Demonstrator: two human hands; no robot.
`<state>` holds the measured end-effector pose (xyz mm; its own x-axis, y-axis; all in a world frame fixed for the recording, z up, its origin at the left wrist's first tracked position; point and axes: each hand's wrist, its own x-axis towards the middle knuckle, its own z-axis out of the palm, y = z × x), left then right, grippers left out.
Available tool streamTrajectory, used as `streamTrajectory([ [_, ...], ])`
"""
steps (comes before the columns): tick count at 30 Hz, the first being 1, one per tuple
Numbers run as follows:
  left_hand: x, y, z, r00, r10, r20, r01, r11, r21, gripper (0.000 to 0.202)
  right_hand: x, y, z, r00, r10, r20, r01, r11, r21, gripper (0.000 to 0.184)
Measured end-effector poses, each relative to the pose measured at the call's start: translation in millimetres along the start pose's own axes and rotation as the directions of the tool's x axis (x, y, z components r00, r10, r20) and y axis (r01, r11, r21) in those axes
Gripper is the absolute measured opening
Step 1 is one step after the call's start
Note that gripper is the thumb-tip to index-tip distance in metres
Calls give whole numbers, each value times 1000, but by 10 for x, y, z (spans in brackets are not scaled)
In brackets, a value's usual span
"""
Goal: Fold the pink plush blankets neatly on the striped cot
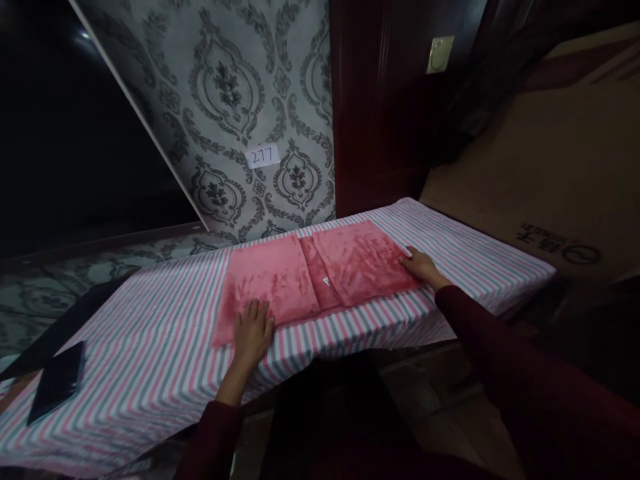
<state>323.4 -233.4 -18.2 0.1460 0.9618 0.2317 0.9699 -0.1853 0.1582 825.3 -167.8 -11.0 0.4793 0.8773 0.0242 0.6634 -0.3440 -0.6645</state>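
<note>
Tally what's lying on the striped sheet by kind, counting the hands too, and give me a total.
Hands: 2 (left hand, right hand)
Pink plush blanket: 1
Dark flat pieces: 2
Total: 5

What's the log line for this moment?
left hand: flat on folded pink plush blanket | right hand: at blanket's right edge | beneath: striped cloth
</note>
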Motion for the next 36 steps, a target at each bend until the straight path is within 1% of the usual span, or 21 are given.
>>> streamTrajectory([
  [2,9,30,6,1000,0,-19,-2,998,-60,49,38,7,-31,999,46,20,-48,989,139,64],
  [3,18,36,1,999,17,-36,-21,994,-107,48,51,3,-47,997,64,43,-72,978,196,59],
  [6,52,44,-8,991,80,-103,-105,958,-268,46,56,-31,-113,976,80,204,-152,919,364,35],
  [8,78,52,10,989,76,-129,-119,921,-370,46,25,-68,-170,943,79,324,-235,845,480,19],
  [10,106,57,46,991,39,-130,-94,887,-452,47,-24,-120,-218,916,85,391,-304,784,542,13],
  [12,134,51,80,995,7,-103,-58,862,-504,47,-72,-192,-244,888,99,449,-371,732,572,14],
  [13,149,43,89,997,0,-83,-43,851,-523,47,-89,-240,-247,881,95,464,-388,707,591,16],
  [14,164,33,89,998,-2,-59,-30,841,-540,47,-98,-297,-245,883,87,461,-388,688,613,17],
  [17,210,-6,32,1000,7,19,6,791,-611,49,-82,-536,-225,928,50,370,-306,670,676,18],
  [18,227,-18,-2,999,7,42,22,762,-647,51,-69,-640,-219,940,38,339,-274,676,684,18],
  [20,264,-41,-82,997,-11,74,62,679,-732,55,-48,-889,-214,945,-2,327,-237,683,691,19],
  [22,305,-61,-162,994,-61,93,111,565,-817,61,-49,-1196,-217,941,-101,322,-175,668,723,17],
  [24,353,-82,-236,984,-131,117,162,416,-895,66,-85,-1565,-212,931,-219,292,-92,632,769,13],
  [26,411,-114,-309,971,-182,154,196,239,-951,67,-170,-1988,-165,908,-342,242,14,603,798,15],
  [27,445,-138,-346,965,-194,175,205,148,-967,65,-237,-2211,-112,882,-417,220,81,594,800,18],
  [29,523,-210,-421,954,-199,225,227,-13,-974,56,-429,-2646,73,791,-574,212,204,574,793,20],
  [30,565,-260,-458,947,-197,254,243,-79,-967,49,-555,-2841,209,745,-630,222,252,574,779,19],
  [31,607,-316,-494,939,-194,285,262,-136,-955,44,-700,-3008,370,708,-666,235,296,582,757,18],
  [33,682,-436,-554,921,-177,348,305,-231,-924,40,-1020,-3229,744,637,-714,290,367,612,701,19],
  [34,712,-491,-577,916,-156,371,318,-282,-905,41,-1180,-3276,940,568,-743,355,382,619,686,21],
  [36,748,-569,-606,910,-81,406,342,-408,-847,42,-1455,-3254,1303,401,-769,498,340,630,698,25],
])
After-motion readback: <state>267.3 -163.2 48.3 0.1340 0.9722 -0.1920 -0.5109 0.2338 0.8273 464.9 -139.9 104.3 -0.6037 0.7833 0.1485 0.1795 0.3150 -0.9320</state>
